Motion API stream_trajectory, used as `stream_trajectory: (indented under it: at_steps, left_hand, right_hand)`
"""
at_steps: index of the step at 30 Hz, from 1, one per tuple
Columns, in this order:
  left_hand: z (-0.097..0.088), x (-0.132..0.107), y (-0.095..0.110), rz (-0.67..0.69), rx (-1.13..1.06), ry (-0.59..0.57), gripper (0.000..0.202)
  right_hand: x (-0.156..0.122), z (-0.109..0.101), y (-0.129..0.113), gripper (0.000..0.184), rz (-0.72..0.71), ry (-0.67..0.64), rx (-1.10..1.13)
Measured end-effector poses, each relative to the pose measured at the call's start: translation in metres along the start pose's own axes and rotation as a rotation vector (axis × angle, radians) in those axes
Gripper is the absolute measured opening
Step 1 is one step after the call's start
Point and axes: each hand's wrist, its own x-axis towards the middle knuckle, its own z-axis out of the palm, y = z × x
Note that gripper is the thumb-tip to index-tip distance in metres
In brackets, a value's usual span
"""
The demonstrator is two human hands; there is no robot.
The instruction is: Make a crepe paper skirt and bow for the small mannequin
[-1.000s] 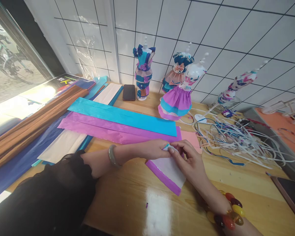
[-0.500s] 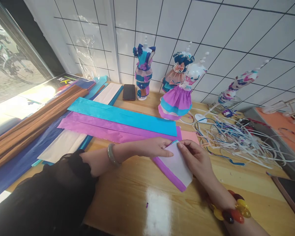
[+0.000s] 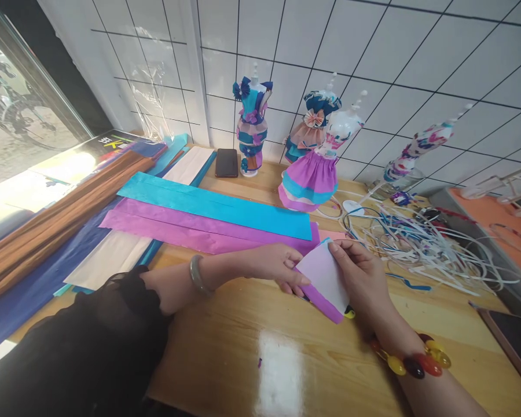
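Right hand: right hand (image 3: 363,275) pinches the upper edge of the layered piece (image 3: 323,267) between thumb and fingers; presumably this keeps the layers from slipping.
Left hand: left hand (image 3: 278,266) clamped on the piece's left edge, thumb on top, fingers beneath; likely steadies it against the right hand's pull.
Layered piece: between the two hands, raised at a tilt above the table (image 3: 226,359); pale face toward the viewer, purple border along the lower-left side, sliver of blue at the top edge. Tilt probably gives a clear view of the edges.
Yellow-and-black bit (image 3: 350,313): shows just beside the piece's lower corner; mostly hidden, identity cannot be told.
Strips: blue strip (image 3: 217,200) and purple strips (image 3: 226,226) laid lengthwise, overlapping, just beyond the left forearm; seemingly placed for easy reach.
Left stack: white strip (image 3: 106,260) passes under the coloured ones; brown material (image 3: 69,208) lies farther left.
Scraps: tangled offcuts (image 3: 399,246) beyond the right hand, perhaps pushed aside to free the near surface.
Wall side: phone (image 3: 226,163) lies flat beside a dressed form (image 3: 252,127); purple-skirted form (image 3: 311,174) stands to its right.
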Motion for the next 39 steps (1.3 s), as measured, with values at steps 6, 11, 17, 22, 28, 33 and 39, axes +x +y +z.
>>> stream_trajectory:
  at_steps: [6,11,17,22,28,33,39]
  left_hand:
    - [0.0,0.0,-0.004,0.099,0.003,0.004,0.032]
    - [0.001,0.0,0.0,0.008,0.057,0.073,0.014]
    - [0.001,-0.003,0.005,-0.037,0.07,0.027,0.017]
    - [-0.004,-0.003,0.002,-0.045,0.089,0.015,0.026]
    - [-0.006,-0.006,0.004,-0.064,0.112,0.005,0.033]
    - [-0.007,-0.007,0.006,-0.073,0.174,0.028,0.033]
    - [-0.004,-0.007,0.013,0.235,0.225,0.078,0.046]
  right_hand:
    - [0.0,0.001,0.001,0.022,-0.074,-0.009,-0.053]
    - [-0.001,0.002,-0.001,0.024,-0.06,-0.002,-0.042]
    - [-0.001,0.003,-0.001,0.024,-0.058,0.044,-0.036]
    - [-0.001,0.002,0.0,0.022,-0.104,0.034,-0.04]
    - [-0.002,0.001,-0.001,0.021,-0.173,0.058,-0.081]
    - [-0.002,-0.001,0.0,0.022,-0.202,0.077,-0.109]
    - [-0.008,-0.002,-0.006,0.017,-0.31,0.061,-0.254]
